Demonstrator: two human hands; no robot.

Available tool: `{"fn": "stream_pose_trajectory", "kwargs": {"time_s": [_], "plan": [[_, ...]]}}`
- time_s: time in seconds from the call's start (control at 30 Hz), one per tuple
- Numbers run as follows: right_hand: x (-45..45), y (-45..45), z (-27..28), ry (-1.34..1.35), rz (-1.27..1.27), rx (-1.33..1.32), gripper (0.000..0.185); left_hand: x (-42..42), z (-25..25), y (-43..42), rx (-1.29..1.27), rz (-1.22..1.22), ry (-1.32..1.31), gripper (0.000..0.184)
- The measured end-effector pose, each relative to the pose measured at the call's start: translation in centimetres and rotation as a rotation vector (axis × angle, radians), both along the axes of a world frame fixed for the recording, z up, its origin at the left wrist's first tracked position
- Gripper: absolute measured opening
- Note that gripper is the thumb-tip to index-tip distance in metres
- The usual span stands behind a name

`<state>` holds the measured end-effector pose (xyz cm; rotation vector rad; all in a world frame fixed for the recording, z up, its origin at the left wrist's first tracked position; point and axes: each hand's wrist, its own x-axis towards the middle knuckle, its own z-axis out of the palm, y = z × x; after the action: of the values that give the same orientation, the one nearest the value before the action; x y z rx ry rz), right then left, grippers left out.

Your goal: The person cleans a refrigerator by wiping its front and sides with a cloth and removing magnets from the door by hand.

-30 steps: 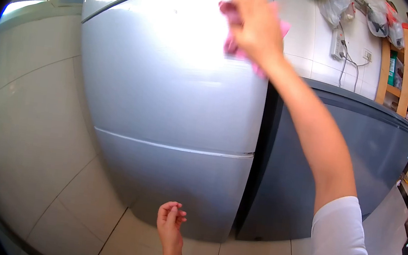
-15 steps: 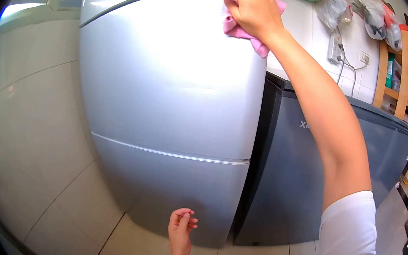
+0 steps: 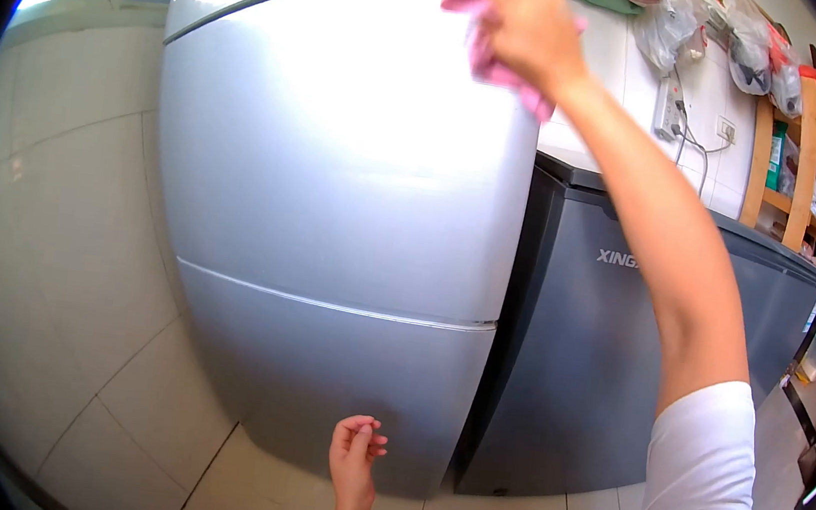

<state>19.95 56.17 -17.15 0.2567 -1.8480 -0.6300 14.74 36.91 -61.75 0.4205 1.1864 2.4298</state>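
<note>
My right hand (image 3: pixel 534 30) is closed around a crumpled pink cloth (image 3: pixel 491 58), near the upper right edge of the silver refrigerator (image 3: pixel 336 176). Motion blurs the hand and part of the cloth, and I cannot tell whether the cloth touches the door. Low in view, in front of the refrigerator's bottom section, my left hand (image 3: pixel 356 448) has its fingers curled in, with nothing visible in them.
A dark grey chest freezer (image 3: pixel 567 364) stands right of the refrigerator. Behind it are a power strip (image 3: pixel 668 108), hanging plastic bags (image 3: pixel 665 28) and a wooden shelf (image 3: pixel 802 169). A tiled wall (image 3: pixel 66 166) lies to the left.
My right hand and the pink cloth have shifted a little to the right in view. My left hand stays curled at nearly the same place, and the camera view has shifted slightly.
</note>
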Motion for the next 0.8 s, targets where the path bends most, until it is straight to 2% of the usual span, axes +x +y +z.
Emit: {"fn": "stream_pose_trajectory", "kwargs": {"time_s": [0.03,0.1,0.17,0.2,0.23,0.27,0.33,0.37,0.43,0.53,0.6,0.7,0.8], "plan": [[-0.6,2.0,2.3,0.264,-0.005,0.126,0.046,-0.1,0.1,-0.1,0.002,0.009,-0.001,0.009],[-1.1,2.1,1.8,0.379,0.003,0.19,0.039,-0.4,-0.1,0.0,0.016,0.02,-0.001,0.009],[-1.9,2.8,0.2,0.391,0.113,0.238,0.055,-0.5,-0.2,0.0,0.03,0.028,0.001,0.009],[-1.9,3.2,-1.5,0.335,0.172,0.243,0.054,-0.6,-0.3,0.0,0.03,0.033,-0.003,0.009],[-1.4,2.6,-4.2,0.199,0.101,0.136,0.057,-0.6,-0.3,0.0,0.03,0.038,-0.01,0.009],[-1.4,2.3,-6.6,0.147,0.151,0.186,0.052,-0.7,-0.3,0.0,0.036,0.036,-0.015,0.009],[-1.4,3.1,-11.8,0.005,0.15,0.256,0.058,-0.8,-0.4,0.0,0.065,0.056,-0.011,0.011],[-0.9,2.5,-13.7,-0.082,0.133,0.262,0.055,-0.6,0.0,-0.4,0.064,0.056,-0.016,0.011],[-0.1,2.0,-14.7,-0.155,0.069,0.374,0.055,-0.2,0.6,-0.5,0.073,0.055,-0.026,0.016],[-0.4,2.4,-11.1,-0.192,0.045,0.478,0.048,0.1,0.6,-0.1,0.052,0.043,0.007,0.019],[-0.8,3.5,-5.9,0.03,-0.084,0.326,0.043,0.2,0.7,0.0,0.061,0.035,0.013,0.021],[0.0,3.6,1.6,0.413,-0.046,0.347,0.038,0.4,0.6,0.3,0.065,0.014,0.024,0.022],[-1.6,3.5,0.1,0.431,0.02,0.304,0.041,0.6,0.5,0.8,0.064,-0.011,0.022,0.023]]}}
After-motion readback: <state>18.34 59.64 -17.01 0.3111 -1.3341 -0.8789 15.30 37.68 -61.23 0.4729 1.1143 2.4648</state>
